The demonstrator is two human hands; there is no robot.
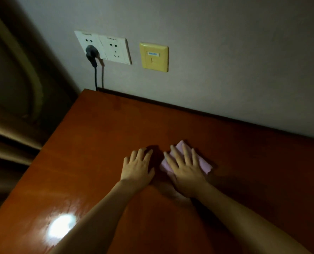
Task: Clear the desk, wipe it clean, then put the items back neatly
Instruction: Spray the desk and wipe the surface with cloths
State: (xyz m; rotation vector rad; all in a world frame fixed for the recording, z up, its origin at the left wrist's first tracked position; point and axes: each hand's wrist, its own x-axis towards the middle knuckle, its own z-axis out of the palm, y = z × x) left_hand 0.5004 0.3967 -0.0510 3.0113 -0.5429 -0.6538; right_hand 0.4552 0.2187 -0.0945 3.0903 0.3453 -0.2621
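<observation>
Right hand (186,168), fingers straight and spread, presses flat on a folded pink cloth (204,163) lying mid-surface on the reddish-brown wooden desk (97,143). Left hand (138,166) rests just beside it, palm down, fingers extended, holding nothing. On the wall behind: white double socket (114,48) with black plug (91,53), yellow data port (154,56).

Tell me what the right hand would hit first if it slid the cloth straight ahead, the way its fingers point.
Likely nothing on the desk: ahead of the right hand and pink cloth is bare wood, then the wall. Depth is uncertain.
</observation>
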